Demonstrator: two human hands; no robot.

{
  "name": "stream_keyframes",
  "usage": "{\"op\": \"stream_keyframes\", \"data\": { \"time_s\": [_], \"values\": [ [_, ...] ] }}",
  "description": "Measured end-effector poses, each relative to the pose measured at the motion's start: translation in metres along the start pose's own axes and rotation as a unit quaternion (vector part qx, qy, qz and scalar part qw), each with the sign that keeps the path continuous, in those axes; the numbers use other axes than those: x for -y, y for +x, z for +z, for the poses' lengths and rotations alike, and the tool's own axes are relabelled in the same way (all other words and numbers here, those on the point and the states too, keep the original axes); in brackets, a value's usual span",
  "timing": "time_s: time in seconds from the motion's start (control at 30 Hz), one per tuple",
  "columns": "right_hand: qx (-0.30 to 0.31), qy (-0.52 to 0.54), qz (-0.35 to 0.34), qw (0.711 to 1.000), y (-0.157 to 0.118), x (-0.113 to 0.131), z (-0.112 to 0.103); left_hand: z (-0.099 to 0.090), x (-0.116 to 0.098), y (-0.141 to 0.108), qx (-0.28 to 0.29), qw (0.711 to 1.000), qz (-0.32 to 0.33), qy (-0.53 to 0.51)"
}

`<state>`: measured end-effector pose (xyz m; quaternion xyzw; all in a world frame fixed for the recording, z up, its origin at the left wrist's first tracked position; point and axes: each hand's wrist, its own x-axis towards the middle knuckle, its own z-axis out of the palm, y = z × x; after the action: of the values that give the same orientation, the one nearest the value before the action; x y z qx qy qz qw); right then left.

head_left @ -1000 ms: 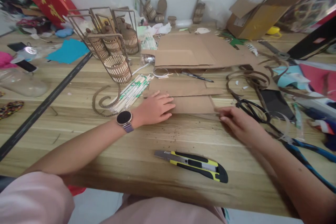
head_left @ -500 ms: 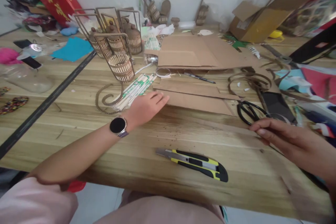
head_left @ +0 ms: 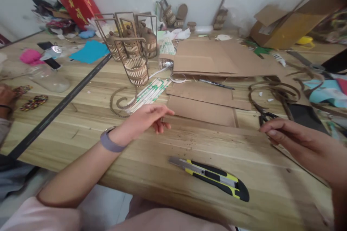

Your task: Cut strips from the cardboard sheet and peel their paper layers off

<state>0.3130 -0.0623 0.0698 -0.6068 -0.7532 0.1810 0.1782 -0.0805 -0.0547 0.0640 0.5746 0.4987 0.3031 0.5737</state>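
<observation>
My left hand (head_left: 150, 117) is above the table, left of a flat cardboard piece (head_left: 200, 110); its fingers are loosely bent and apart, with nothing clearly held. My right hand (head_left: 287, 135) pinches a thin brown cardboard strip (head_left: 241, 130), blurred, which stretches leftward along the cardboard's near edge. Black-handled scissors (head_left: 264, 116) lie just beyond the right fingertips. In front of both hands, a yellow and black utility knife (head_left: 213, 178) rests on the table with its blade to the left.
Stick baskets with tall handles (head_left: 136, 72) stand at back left, beside wrapped sticks (head_left: 151, 94) and a curled corrugated strip (head_left: 116, 103). Larger cardboard sheets (head_left: 206, 57), a pen (head_left: 217, 84) and brown coils (head_left: 273, 92) lie farther back. Another person's hand (head_left: 7, 95) shows at far left.
My left hand has lifted and turned, its fingers now curled down instead of flat. The whole view has shifted left, and another person's hand has come into sight. The right hand keeps its pinch.
</observation>
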Motion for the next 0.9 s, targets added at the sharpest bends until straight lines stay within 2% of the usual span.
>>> {"op": "stream_keyframes", "data": {
  "time_s": [0.1,0.2,0.3,0.4,0.47,0.53,0.6,0.7,0.77,0.83,0.9],
  "values": [
    [-0.022,0.017,-0.011,1.000,0.014,0.011,0.006,0.001,0.006,-0.007,0.010,1.000,-0.017,-0.015],
    [-0.043,0.046,-0.025,0.998,0.029,0.023,0.014,0.002,0.009,-0.009,-0.034,0.999,-0.017,-0.030],
    [-0.006,0.058,-0.058,0.997,0.037,0.029,0.024,0.001,0.013,-0.007,-0.080,0.993,-0.007,-0.083],
    [0.018,0.047,-0.061,0.997,0.033,0.018,0.036,-0.001,0.017,-0.005,-0.139,0.978,0.011,-0.153],
    [-0.013,0.011,-0.031,0.999,0.026,0.004,0.043,-0.003,0.019,-0.005,-0.188,0.966,0.015,-0.176],
    [-0.076,-0.039,0.036,0.996,0.018,-0.009,0.048,-0.003,0.020,-0.006,-0.239,0.957,0.024,-0.166],
    [-0.120,-0.088,0.110,0.983,0.013,-0.015,0.049,-0.003,0.020,-0.007,-0.259,0.955,0.036,-0.136],
    [-0.124,-0.129,0.169,0.969,0.011,-0.010,0.047,0.000,0.021,-0.011,-0.244,0.968,0.053,-0.037],
    [-0.129,-0.132,0.185,0.965,0.009,-0.001,0.047,0.004,0.022,-0.014,-0.224,0.967,0.084,0.083],
    [-0.153,-0.138,0.193,0.959,0.006,0.007,0.051,0.011,0.021,-0.017,-0.174,0.947,0.163,0.217],
    [-0.182,-0.144,0.164,0.959,0.003,0.012,0.058,0.025,0.020,-0.021,-0.073,0.899,0.285,0.325]
  ]
}}
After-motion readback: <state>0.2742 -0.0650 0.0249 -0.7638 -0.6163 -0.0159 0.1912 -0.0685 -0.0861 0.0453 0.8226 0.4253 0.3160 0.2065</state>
